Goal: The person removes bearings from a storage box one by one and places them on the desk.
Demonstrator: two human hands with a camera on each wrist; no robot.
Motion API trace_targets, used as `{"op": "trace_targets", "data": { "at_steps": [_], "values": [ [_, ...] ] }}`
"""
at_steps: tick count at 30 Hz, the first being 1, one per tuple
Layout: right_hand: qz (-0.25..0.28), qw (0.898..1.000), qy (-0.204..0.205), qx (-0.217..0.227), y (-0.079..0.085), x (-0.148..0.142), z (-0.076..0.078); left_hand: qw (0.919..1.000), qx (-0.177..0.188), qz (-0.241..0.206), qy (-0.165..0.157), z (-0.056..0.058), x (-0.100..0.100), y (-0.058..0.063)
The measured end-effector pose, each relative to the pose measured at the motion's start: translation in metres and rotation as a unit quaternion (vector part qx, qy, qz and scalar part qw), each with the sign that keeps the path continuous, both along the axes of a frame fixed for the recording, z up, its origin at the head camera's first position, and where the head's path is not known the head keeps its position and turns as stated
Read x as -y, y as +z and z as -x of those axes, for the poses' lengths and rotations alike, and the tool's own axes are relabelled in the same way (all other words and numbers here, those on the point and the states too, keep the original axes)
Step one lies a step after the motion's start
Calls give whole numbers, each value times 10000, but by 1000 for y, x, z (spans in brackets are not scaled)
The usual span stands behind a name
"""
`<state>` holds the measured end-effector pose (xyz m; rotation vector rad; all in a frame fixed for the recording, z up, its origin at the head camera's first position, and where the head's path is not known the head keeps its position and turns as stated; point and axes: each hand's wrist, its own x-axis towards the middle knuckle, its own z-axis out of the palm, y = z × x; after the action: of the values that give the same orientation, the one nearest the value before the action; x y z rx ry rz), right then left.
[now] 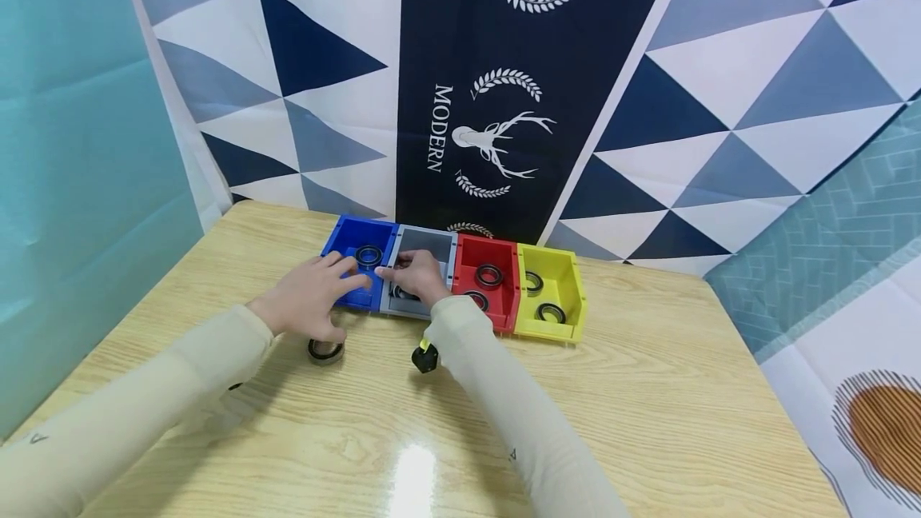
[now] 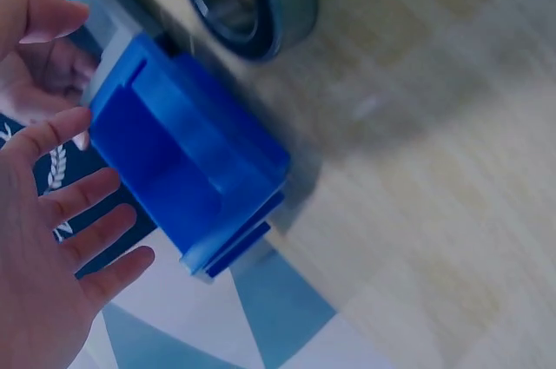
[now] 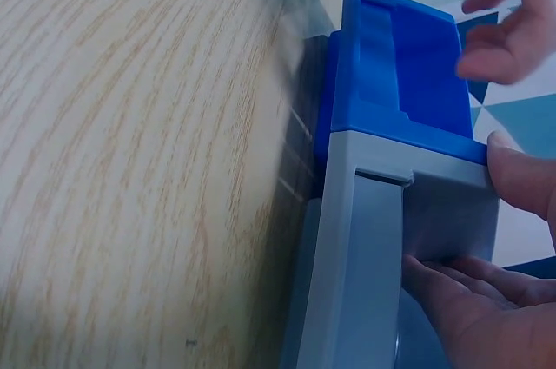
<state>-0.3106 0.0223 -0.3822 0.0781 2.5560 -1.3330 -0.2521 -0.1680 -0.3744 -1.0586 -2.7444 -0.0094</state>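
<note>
Currently, we see the left hand (image 1: 312, 286) with its fingers spread by the near left side of the blue bin (image 1: 347, 232), while a loose bearing (image 1: 327, 358) rests on the table (image 1: 647, 390) near its thumb. To its right, we find the right hand (image 1: 424, 272) reaching into the grey bin (image 1: 426, 241), thumb apart from its fingers, and farther right the red bin (image 1: 469, 250) and yellow bin (image 1: 564, 278).
</note>
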Motion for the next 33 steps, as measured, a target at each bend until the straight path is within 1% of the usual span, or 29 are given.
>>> {"op": "trace_targets", "data": {
  "at_steps": [3, 8, 12, 16, 21, 25, 29, 33],
  "values": [
    [-15, 10000, -17, -12, 0, -1, 1, 9999, 75, -103, 91, 10, -1, 5],
    [27, 10000, -58, 44, -1, -2, 2, 9984, 428, -276, 260, 29, -5, 15],
    [32, 9999, -82, 113, -1, -2, 1, 9960, 693, -282, 485, 42, -9, 20],
    [26, 9999, -45, 126, -2, -1, 1, 9934, 876, -254, 701, 52, -13, 22],
    [63, 9998, -80, 145, 0, -1, 1, 9909, 1033, -55, 856, 64, -18, 22],
    [74, 9999, -95, 115, 1, 0, 2, 9889, 1124, 147, 959, 73, -21, 20],
    [64, 9999, -41, 131, 1, 0, 2, 9828, 1355, 366, 1200, 80, -23, 15],
    [71, 9998, -61, 166, 0, 1, 2, 9749, 1621, 540, 1424, 86, -26, 10]
  ]
}}
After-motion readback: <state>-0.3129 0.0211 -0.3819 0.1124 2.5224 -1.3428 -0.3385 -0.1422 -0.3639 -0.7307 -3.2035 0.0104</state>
